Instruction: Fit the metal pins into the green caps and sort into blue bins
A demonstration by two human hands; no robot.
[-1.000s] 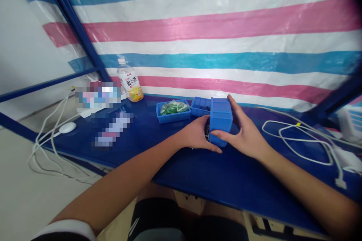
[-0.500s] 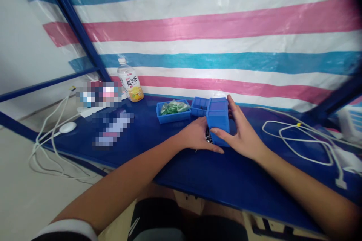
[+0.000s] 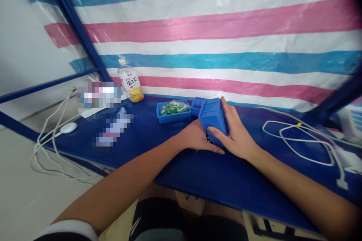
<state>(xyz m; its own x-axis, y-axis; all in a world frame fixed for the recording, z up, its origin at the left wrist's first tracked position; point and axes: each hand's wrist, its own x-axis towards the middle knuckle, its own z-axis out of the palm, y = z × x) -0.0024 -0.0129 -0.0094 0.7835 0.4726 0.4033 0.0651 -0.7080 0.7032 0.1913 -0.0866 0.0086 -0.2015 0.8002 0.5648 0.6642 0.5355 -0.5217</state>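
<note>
1. Your right hand (image 3: 236, 135) is clamped on the blue bin (image 3: 212, 117), thumb on its near face and fingers over its far side. The bin is tipped toward your left, its ribbed underside turned up, its mouth low over the blue table (image 3: 226, 180).
2. Your left hand (image 3: 198, 137) is cupped and half closed at the bin's mouth, resting on the table. Whether it grips anything I cannot tell.
3. Small dark metal pieces (image 3: 207, 138) show between your left palm and the bin's mouth. They are too small to identify.
4. Progress, as a judgement: the tipping-out is under way. The bin is tilted and pieces are at its mouth. How much remains inside is hidden.
5. A second blue bin (image 3: 198, 106) stands just behind the tipped one. A blue tray with green items (image 3: 172, 111) sits beside it on the left.
6. Surface: glossy blue tabletop. A drink bottle (image 3: 129, 81) stands at the rear left. White cables (image 3: 299, 139) loop on the right, and a white puck with cord (image 3: 68, 127) lies on the left.
7. Room: a pink, white and blue striped tarp (image 3: 215, 30) hangs behind the table on a blue frame (image 3: 76, 26).
</note>
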